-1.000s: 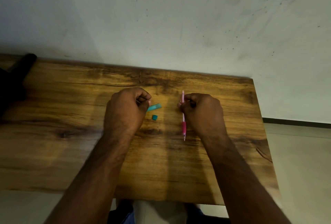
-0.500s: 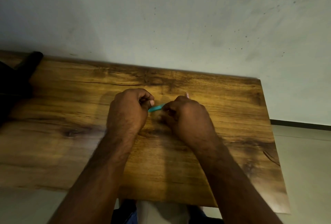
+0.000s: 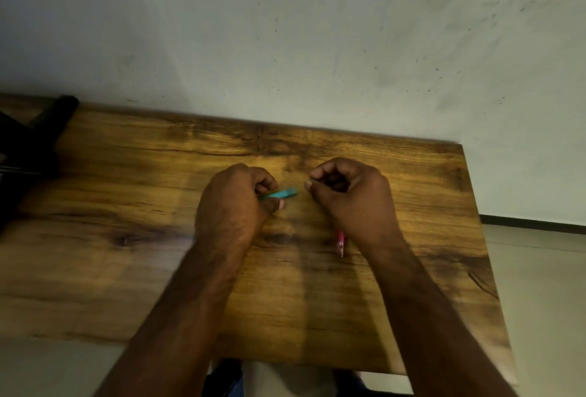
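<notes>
My left hand point(image 3: 234, 206) rests on the wooden table point(image 3: 126, 206) and grips a teal pen part point(image 3: 280, 194), whose end sticks out to the right. My right hand point(image 3: 352, 203) hovers just right of it. Its fingers are curled and the thumb is pressed to the forefinger in a pinch facing the teal part. The small teal cap is no longer on the table and seems to sit hidden in that pinch. A pink pen point(image 3: 340, 239) lies on the table under my right hand, with only its lower tip showing.
A pale, marked wall point(image 3: 317, 47) rises right behind the table. A black object point(image 3: 38, 136) sits at the table's far left end. The table's right edge point(image 3: 475, 238) drops to a light floor.
My right hand let the pink pen lie, reached left to the small teal cap, then drew back a little with its fingers pinched. The cap is gone from the table. My left hand barely moved.
</notes>
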Available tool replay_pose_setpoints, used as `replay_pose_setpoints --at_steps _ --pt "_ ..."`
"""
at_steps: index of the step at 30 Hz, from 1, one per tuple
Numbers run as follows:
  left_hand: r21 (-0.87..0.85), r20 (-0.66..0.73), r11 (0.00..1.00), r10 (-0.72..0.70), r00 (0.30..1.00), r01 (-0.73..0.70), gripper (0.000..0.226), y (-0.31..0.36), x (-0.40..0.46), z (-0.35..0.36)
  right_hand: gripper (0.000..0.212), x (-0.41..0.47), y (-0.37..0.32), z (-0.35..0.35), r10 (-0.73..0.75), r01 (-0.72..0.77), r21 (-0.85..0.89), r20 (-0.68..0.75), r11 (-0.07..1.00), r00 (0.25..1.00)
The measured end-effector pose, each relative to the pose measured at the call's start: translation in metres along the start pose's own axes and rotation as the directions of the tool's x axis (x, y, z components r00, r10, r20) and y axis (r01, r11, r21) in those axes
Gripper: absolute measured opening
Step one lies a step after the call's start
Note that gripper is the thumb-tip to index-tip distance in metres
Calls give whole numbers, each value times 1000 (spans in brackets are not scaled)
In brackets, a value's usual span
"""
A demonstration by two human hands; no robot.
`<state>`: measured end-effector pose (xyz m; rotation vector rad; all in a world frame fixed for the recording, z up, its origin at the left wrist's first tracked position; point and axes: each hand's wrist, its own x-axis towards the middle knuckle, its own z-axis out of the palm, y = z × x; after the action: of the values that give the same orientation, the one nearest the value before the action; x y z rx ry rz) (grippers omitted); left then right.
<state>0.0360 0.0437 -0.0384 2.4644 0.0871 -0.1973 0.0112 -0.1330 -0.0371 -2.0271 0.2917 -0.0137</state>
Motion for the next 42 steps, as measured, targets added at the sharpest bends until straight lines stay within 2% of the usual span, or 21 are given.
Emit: replay_pose_setpoints --at_steps 3,8,12,17,33,42 --pt "33 -17 999 25 1000 -25 18 1 0 2 14 2 0 -5 78 -68 222 -33 973 996" --pt "-19 -34 992 122 992 -123 13 3 -3 3 12 3 -1 -6 121 -107 342 -20 934 992" --pt "-105 -87 956 266 960 -275 14 10 -3 2 14 5 2 -7 124 -113 340 -11 934 992" --pt "-125 -116 918 362 925 -375 16 13 -5 -1 17 6 4 -10 96 -88 322 -8 943 995" --pt "-122 -67 867 478 876 -482 16 7 -3 -3 14 5 -1 -20 38 -50 193 68 980 997" --pt "-146 26 851 514 858 -505 17 2 -2 -6 14 4 1 -27 -18 1 115 141 993 990"
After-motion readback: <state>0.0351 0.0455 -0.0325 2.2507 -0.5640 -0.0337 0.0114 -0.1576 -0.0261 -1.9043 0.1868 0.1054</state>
